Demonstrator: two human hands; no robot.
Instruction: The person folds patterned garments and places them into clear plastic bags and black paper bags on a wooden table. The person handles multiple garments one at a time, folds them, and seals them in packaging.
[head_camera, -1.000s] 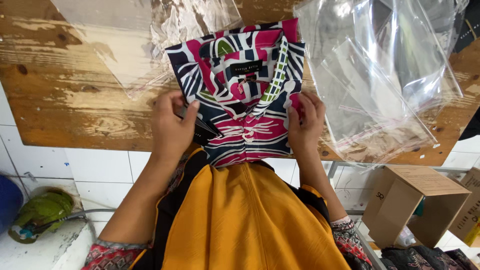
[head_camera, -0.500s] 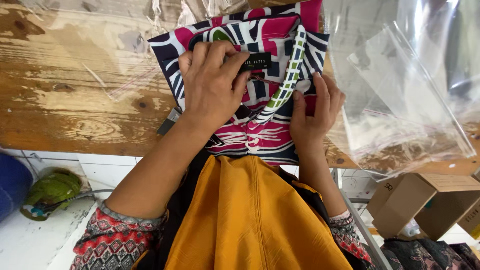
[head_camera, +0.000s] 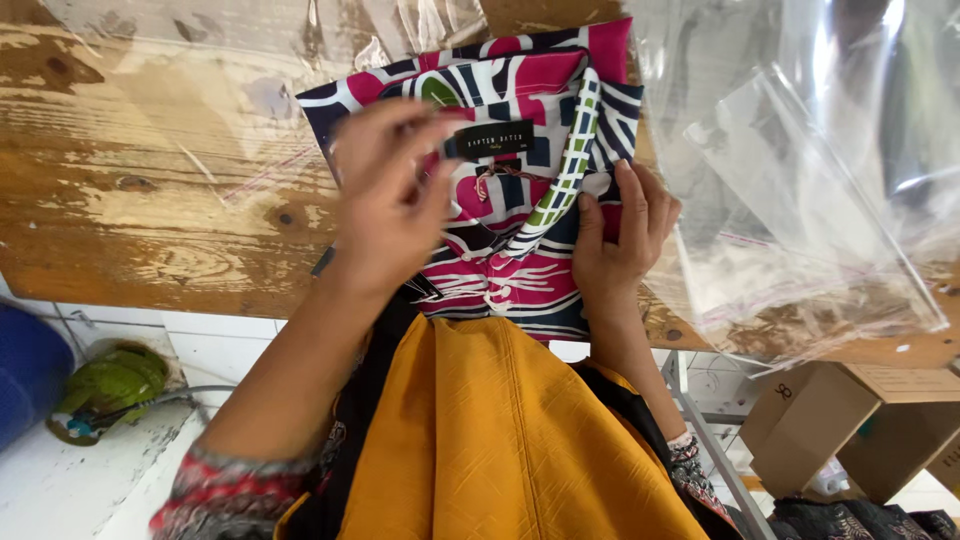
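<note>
Since half a second ago, the left hand has slid down off the collar and now hovers blurred over the shirt's front, fingers loosely spread, gripping nothing. Beneath everything, the worn wooden table carries clear plastic bags to the right and along the top. A folded shirt patterned in pink, navy and white lies at the table's near edge. Its black neck label sits just beside the left fingertips. Pressed flat, the right hand rests open on the shirt's right side.
</note>
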